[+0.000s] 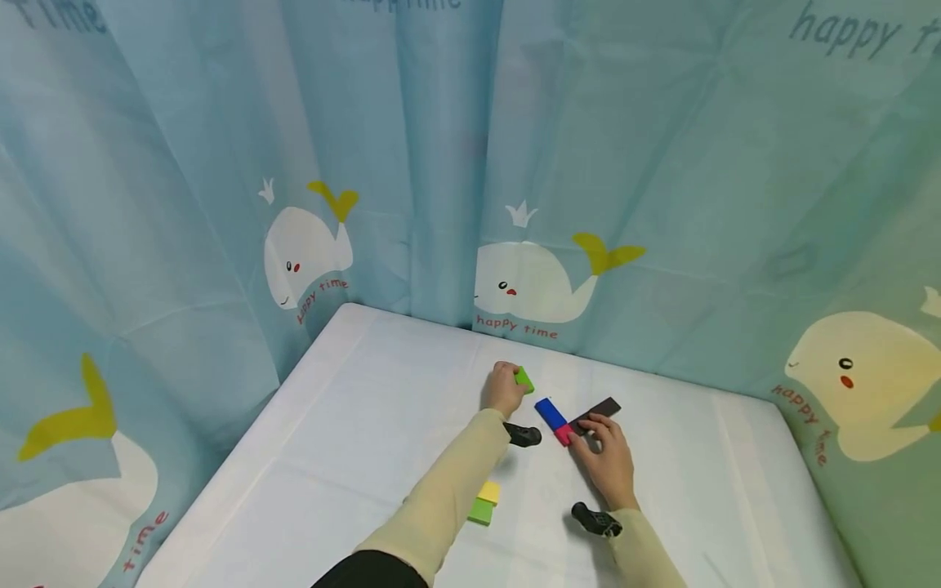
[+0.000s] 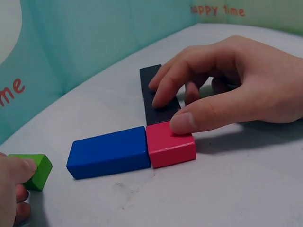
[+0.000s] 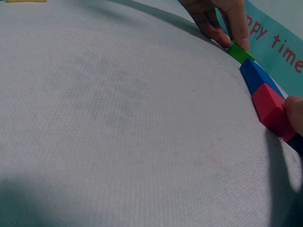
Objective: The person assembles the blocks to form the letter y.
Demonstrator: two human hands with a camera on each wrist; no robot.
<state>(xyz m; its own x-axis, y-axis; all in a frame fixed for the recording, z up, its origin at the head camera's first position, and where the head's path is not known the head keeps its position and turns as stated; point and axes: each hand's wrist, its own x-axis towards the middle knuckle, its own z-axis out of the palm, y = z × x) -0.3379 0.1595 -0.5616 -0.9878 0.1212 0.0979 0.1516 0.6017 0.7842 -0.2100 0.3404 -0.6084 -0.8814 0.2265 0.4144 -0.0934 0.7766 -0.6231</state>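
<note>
My left hand (image 1: 505,387) pinches a small green block (image 2: 40,172) between thumb and fingers, just past the far end of a blue block (image 2: 110,152). The blue block lies end to end with a short pinkish-red block (image 2: 171,146). From the red one, a long black block (image 1: 606,406) runs off at an angle, so the three form a bent line on the table. My right hand (image 1: 609,463) rests over this corner. Its thumb touches the top of the red block, while the bent fingers lie on the black one.
Nearer me on the white table (image 1: 294,506) lie a yellow block (image 1: 488,492) and another green block (image 1: 481,512), partly behind my left forearm. A blue curtain (image 1: 441,147) with whale prints hangs along the table's far and left edges and on the right.
</note>
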